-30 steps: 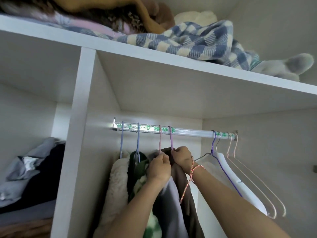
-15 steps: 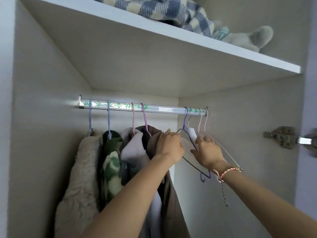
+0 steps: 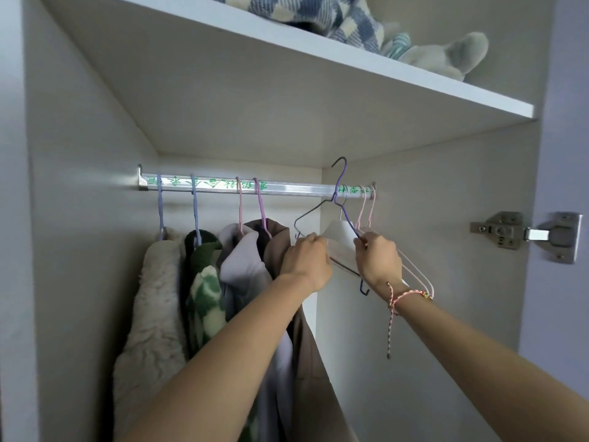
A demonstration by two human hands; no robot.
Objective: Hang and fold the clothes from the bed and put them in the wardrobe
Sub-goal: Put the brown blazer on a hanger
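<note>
Inside the wardrobe a lit metal rail carries several hung garments: a cream fleece, a green checked top, a pale grey top and a brown coat. My left hand and my right hand both grip a purple wire hanger, one on each shoulder. Its hook is lifted above the rail. Behind it a white plastic hanger and two pink wire hangers stay on the rail's right end.
A shelf above holds a blue checked blanket and a grey plush toy. A metal door hinge sits on the right wall. The wardrobe's white side panel bounds the left.
Both hands left the hung brown coat and moved right to the empty hangers. They took hold of the purple wire hanger and raised its hook off the rail.
</note>
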